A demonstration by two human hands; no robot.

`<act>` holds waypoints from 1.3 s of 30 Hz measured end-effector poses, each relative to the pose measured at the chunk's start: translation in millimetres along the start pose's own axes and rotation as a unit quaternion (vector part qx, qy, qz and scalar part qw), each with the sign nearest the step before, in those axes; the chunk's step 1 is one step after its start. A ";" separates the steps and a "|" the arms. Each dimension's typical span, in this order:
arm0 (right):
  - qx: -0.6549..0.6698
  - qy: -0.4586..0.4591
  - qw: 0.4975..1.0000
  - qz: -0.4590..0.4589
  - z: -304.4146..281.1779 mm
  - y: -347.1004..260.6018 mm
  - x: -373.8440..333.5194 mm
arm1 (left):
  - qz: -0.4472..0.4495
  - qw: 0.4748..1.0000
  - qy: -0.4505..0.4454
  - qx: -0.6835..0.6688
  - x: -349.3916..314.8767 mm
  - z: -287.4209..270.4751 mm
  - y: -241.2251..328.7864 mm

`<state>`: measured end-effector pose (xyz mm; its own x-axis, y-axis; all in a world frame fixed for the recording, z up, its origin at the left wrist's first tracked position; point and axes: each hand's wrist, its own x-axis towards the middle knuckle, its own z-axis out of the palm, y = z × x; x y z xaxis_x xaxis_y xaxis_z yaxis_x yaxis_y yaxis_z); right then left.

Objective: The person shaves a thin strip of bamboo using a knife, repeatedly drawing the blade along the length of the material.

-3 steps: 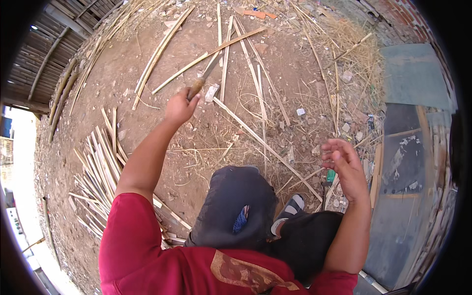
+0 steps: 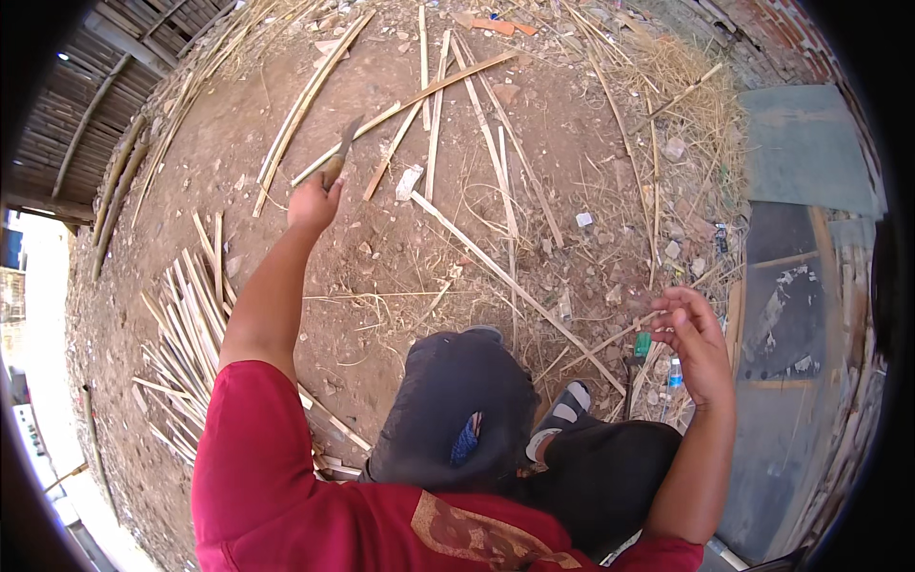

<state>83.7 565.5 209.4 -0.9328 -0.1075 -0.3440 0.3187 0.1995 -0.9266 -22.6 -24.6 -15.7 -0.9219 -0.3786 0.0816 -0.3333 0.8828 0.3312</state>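
My left hand (image 2: 313,203) is closed around the wooden handle of a knife (image 2: 350,133), out over the dirt with the blade pointing away from me. In the picture the knife crosses a long bamboo strip (image 2: 448,88) lying on the ground; whether they touch I cannot tell. My right hand (image 2: 696,343) hangs in the air at the right, fingers apart and loosely curled, with nothing seen in it. Near it, a pale bamboo strip (image 2: 519,289) runs diagonally over the ground toward my foot.
At the left lies a pile of split bamboo strips (image 2: 195,329). Further strips (image 2: 310,105) are scattered ahead. Dry straw (image 2: 691,91) and a dark sheet panel (image 2: 782,305) border the right side. Beside my foot (image 2: 570,405) are a small green scrap (image 2: 641,343) and a plastic bottle (image 2: 676,373).
My left hand has moved left and slightly nearer with the knife. My right hand has shifted right and a little nearer, its fingers still apart.
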 end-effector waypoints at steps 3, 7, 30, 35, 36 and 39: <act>0.036 0.042 0.998 0.039 -25.2 17.6 -2.4 | -0.065 0.995 -0.026 0.075 26.6 15.4 -45.9; 0.123 0.091 0.986 0.059 -37.1 37.4 3.0 | -0.066 0.991 -0.081 0.084 45.9 20.9 -63.8; 0.114 0.093 0.989 0.006 -60.5 34.7 -23.4 | 0.071 0.969 -0.235 -0.014 -66.6 -21.1 100.7; 0.082 0.091 0.992 0.019 -60.3 40.0 -32.4 | 0.098 0.962 -0.245 -0.063 -94.2 -15.5 136.2; 0.076 0.084 0.993 0.020 -58.2 41.4 -31.2 | 0.101 0.964 -0.235 -0.073 -98.2 -19.3 142.2; 0.038 0.048 0.997 0.039 -49.5 42.3 -30.5 | 0.074 0.958 -0.215 -0.172 -131.3 -62.5 205.8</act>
<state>117.3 625.5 188.2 -0.9153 0.0006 -0.4027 0.3994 0.1284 -0.9077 42.2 189.3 100.5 -0.9748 -0.0407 -0.2194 -0.1757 0.7460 0.6424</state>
